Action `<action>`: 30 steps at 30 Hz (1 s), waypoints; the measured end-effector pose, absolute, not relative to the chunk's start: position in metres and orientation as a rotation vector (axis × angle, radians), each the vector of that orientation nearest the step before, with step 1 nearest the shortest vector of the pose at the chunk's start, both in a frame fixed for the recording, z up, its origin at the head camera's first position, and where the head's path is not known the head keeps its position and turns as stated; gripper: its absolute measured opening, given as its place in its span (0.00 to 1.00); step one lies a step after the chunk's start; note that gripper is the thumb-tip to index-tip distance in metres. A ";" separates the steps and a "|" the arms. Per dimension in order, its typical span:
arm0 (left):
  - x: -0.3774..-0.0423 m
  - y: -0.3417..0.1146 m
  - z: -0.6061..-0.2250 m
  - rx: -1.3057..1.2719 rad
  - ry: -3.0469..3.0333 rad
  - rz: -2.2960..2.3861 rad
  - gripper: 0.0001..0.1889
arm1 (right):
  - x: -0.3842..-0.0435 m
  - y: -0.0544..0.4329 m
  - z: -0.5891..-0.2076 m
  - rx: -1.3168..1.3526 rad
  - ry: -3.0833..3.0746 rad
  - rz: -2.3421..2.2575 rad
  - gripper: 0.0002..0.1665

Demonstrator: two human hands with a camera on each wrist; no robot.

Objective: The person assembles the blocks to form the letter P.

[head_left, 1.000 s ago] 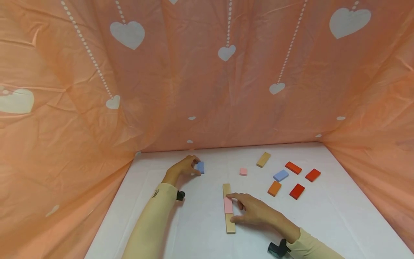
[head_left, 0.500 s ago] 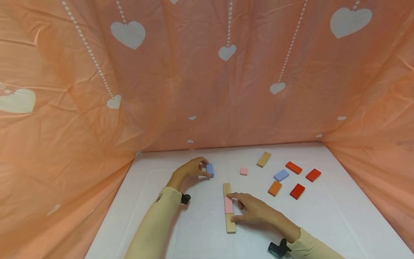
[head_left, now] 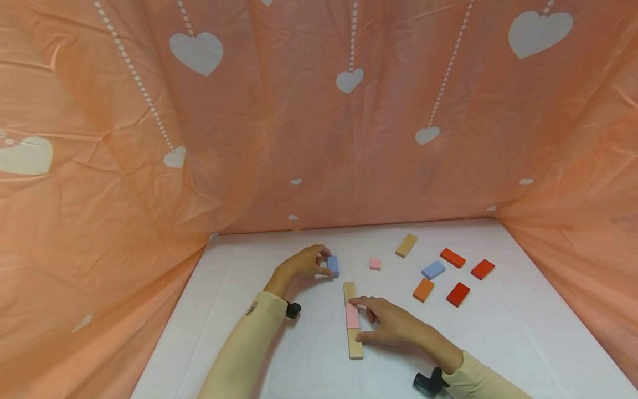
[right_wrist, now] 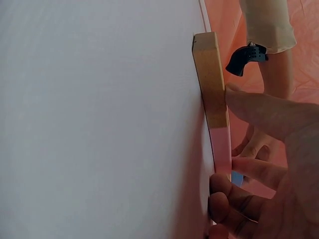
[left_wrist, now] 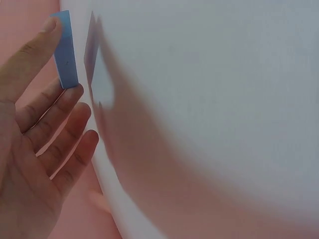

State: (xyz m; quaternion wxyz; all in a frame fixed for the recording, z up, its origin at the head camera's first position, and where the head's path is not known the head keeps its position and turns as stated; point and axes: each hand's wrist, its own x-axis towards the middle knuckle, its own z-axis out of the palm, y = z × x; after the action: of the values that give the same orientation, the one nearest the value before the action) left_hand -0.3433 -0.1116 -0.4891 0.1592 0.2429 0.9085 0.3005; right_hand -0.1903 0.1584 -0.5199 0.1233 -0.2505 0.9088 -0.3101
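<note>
My left hand (head_left: pixel 305 262) pinches a blue block (head_left: pixel 333 266) between thumb and fingertips. In the left wrist view, the blue block (left_wrist: pixel 66 50) is held end to end, with its shadow apart from it on the white surface. A straight row lies in front: a near wooden block (head_left: pixel 355 349), a pink block (head_left: pixel 352 316) and a far wooden block (head_left: pixel 349 291). My right hand (head_left: pixel 394 323) rests along the row's right part, thumb on the near wooden block and index finger by the pink block's far end. The right wrist view shows the thumb against the wooden block (right_wrist: pixel 212 79).
A small pink block (head_left: pixel 375 264) lies beyond the row. Farther right are a wooden block (head_left: pixel 406 245), another blue block (head_left: pixel 433 270), an orange block (head_left: pixel 423 290) and several red blocks (head_left: pixel 458 295). An orange curtain (head_left: pixel 319 138) borders the white table (head_left: pixel 199 343).
My left hand has carried the blue block rightward and slightly nearer, toward the far end of the row. The right hand and the row have stayed in place.
</note>
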 end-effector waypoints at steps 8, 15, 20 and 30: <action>-0.337 -0.096 -0.487 0.745 2.622 0.783 0.29 | -0.191 0.159 -0.521 -0.727 2.646 -0.904 0.48; -0.334 -0.087 -0.490 0.754 2.616 0.758 0.29 | -0.190 0.159 -0.521 -0.722 2.638 -0.905 0.48; -0.333 -0.083 -0.490 0.766 2.614 0.744 0.29 | -0.190 0.159 -0.521 -0.723 2.640 -0.902 0.48; -0.335 -0.078 -0.495 0.769 2.601 0.760 0.28 | -0.191 0.160 -0.522 -0.717 2.639 -0.910 0.48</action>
State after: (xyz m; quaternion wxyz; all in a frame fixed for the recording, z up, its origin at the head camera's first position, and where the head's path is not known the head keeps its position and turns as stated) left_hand -0.3354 -0.0777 -0.4948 0.1619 0.2693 0.9112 0.2664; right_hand -0.1908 0.1597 -0.5216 0.1297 -0.2466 0.9080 -0.3130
